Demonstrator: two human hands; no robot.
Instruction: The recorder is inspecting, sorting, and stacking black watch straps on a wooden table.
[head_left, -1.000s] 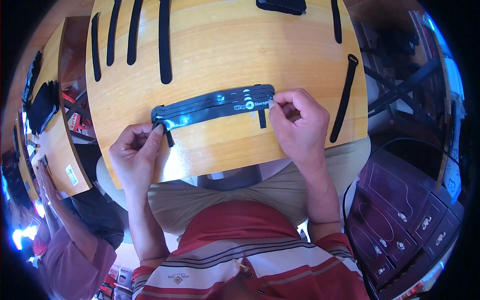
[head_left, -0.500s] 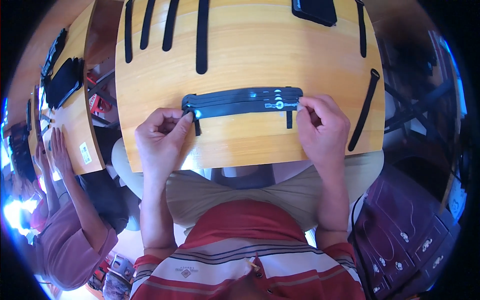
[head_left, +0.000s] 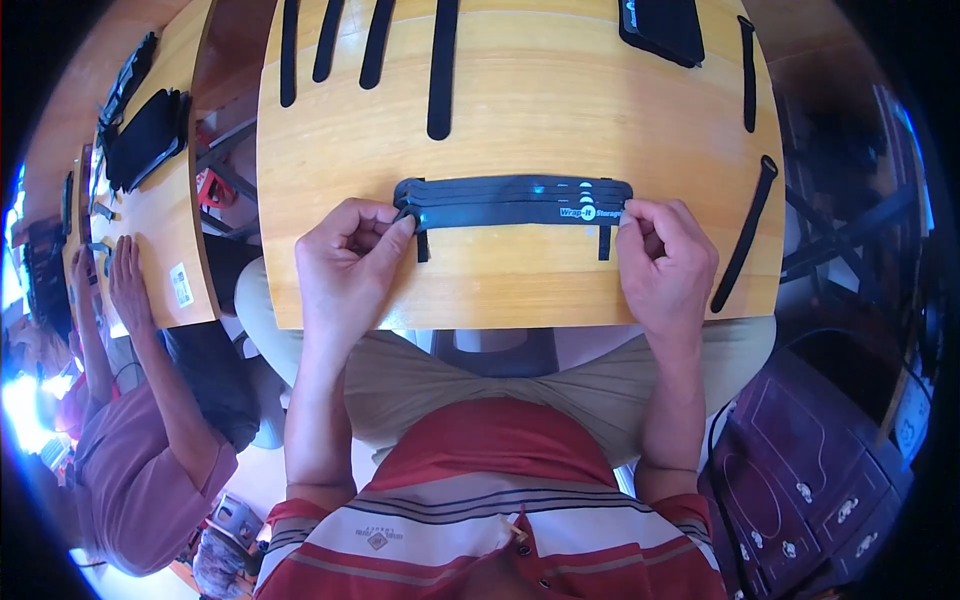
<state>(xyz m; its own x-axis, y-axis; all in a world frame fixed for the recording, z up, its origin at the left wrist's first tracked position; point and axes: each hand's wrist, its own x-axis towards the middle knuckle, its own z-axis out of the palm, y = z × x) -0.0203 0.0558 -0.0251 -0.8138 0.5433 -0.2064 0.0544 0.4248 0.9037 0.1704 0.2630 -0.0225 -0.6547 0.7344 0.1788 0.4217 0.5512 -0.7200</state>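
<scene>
A stack of black straps [head_left: 500, 205], slightly fanned with white print near its right end, lies across the near part of the wooden table [head_left: 520, 285]. My left hand [head_left: 350, 265] pinches the stack's left end between thumb and curled fingers. At the right end, my right hand [head_left: 668, 262] grips the corner with thumb and forefinger. Beneath the stack, a thin black strip [head_left: 423, 246] sticks out near the left end and another black strip [head_left: 604, 244] near the right end.
Several long black straps [head_left: 441, 80] lie along the table's far left. A black stack [head_left: 663, 30] sits at the far right. Two looped straps, one [head_left: 745, 235] nearer, lie by the right edge. Leftward, a co-worker's hand [head_left: 130, 285] rests on another table. Dark drawers [head_left: 810, 470] stand at right.
The whole view has shifted, so the table and straps appear farther right. Both my hands keep their hold on the stack's ends, and the stack lies much the same on the table.
</scene>
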